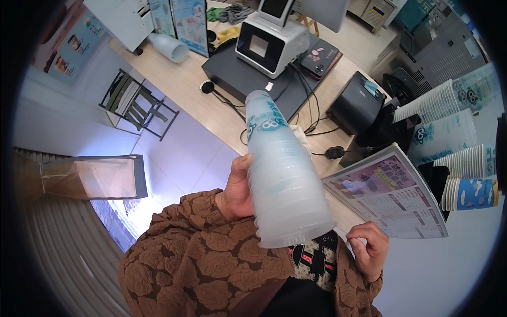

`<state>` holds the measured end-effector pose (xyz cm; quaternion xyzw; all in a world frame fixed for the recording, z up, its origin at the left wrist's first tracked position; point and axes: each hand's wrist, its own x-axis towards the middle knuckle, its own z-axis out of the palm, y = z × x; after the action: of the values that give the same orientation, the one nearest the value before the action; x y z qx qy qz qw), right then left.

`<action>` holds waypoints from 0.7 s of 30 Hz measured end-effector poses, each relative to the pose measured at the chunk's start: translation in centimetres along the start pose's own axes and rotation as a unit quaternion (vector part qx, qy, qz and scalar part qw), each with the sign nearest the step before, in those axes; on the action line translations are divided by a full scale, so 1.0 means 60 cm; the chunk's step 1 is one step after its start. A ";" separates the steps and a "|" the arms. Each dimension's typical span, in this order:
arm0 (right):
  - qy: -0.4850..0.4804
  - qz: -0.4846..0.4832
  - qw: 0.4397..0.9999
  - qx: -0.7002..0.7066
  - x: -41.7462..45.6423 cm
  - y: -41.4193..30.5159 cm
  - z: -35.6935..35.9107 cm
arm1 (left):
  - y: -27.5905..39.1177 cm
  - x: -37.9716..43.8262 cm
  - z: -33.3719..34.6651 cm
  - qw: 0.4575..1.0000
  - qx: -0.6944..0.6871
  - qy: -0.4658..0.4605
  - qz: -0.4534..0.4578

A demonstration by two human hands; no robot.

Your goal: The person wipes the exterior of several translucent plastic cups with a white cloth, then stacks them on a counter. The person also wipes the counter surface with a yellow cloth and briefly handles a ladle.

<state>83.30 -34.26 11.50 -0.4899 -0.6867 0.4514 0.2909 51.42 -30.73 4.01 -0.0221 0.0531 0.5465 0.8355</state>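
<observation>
A tall stack of nested translucent plastic cups (289, 186), printed in teal, is held in front of my body. My left hand (237, 190) grips its side, thumb uppermost; the fingers behind the stack are hidden. The stack's wide end is toward me. To the right of the cups, my right hand (369, 247) is raised near my jacket with its fingers curled. It appears to hold nothing, though the inside of the palm is partly hidden. A menu board (390, 194) stands just beyond my right hand.
On the wooden counter (190, 81) are a point-of-sale terminal (263, 45), a black cash drawer (225, 75), a black printer (356, 105), cables and a lying stack of cups (170, 47). More stacked cups (443, 134) sit at the right. A folding chair (136, 103) stands on the floor at left.
</observation>
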 end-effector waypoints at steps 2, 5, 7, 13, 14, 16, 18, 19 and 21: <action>-0.029 -0.026 0.999 -0.007 0.014 -0.008 0.021 | 0.015 -0.032 -0.001 0.999 -0.008 -0.010 0.032; -0.073 -0.053 0.996 -0.011 0.028 -0.001 0.042 | 0.034 -0.083 -0.014 0.995 0.017 -0.003 0.096; -0.090 -0.055 0.994 -0.012 0.033 0.007 0.048 | 0.052 -0.104 -0.020 0.993 0.017 -0.003 0.117; -0.096 -0.024 0.995 0.012 0.038 0.052 0.102 | 0.126 -0.170 -0.044 0.955 0.141 0.142 0.219; -0.095 -0.010 0.995 0.028 0.036 0.064 0.116 | 0.147 -0.177 -0.049 0.951 0.146 0.151 0.225; -0.090 0.020 0.994 0.059 0.036 0.079 0.142 | 0.196 -0.185 -0.067 0.948 0.147 0.159 0.232; -0.090 0.046 0.993 0.065 0.044 0.085 0.167 | 0.247 -0.190 -0.080 0.939 0.170 0.179 0.238; -0.092 0.057 0.993 0.056 0.051 0.087 0.179 | 0.276 -0.190 -0.087 0.935 0.181 0.189 0.241; -0.093 0.073 0.993 0.032 0.074 0.073 0.206 | 0.342 -0.184 -0.105 0.930 0.197 0.200 0.239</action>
<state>73.16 -33.77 2.10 -0.4850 -0.6584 0.5367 0.2081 27.82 -33.14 -0.54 0.0471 0.3295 0.6925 0.6401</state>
